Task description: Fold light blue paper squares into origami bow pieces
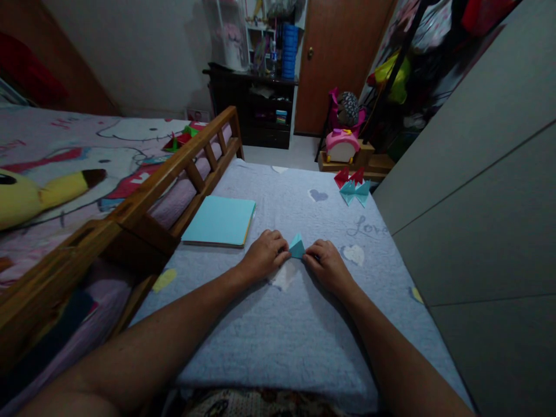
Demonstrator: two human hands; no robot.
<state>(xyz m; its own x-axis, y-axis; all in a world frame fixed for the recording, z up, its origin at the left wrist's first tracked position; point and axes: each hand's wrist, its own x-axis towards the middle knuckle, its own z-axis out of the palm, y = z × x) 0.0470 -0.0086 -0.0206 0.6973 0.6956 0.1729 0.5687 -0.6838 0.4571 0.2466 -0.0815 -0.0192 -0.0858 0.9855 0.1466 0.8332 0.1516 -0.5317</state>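
Note:
Between my hands, just above or on the bedsheet, is a small folded piece of light-blue paper (pixel 297 247) with a pointed top. My left hand (pixel 268 252) pinches its left corner between thumb and fingers. At the opposite corner, my right hand (pixel 326 260) grips the paper in the same way. A stack of square paper (pixel 220 220), light blue on top, lies to the left of my left hand. Toward the far right edge of the sheet sit folded light-blue paper shapes (pixel 355 192) with folded red paper shapes (pixel 343 178) just behind them.
A wooden bed rail (pixel 174 174) runs along the left, with another bed (pixel 82 136) and a yellow plush toy (pixel 47 197) beyond it. Grey panels (pixel 460 191) stand close on the right. At the back are a dark cabinet (pixel 260 124), a wooden door (pixel 339 52) and a pink toy case (pixel 342 145).

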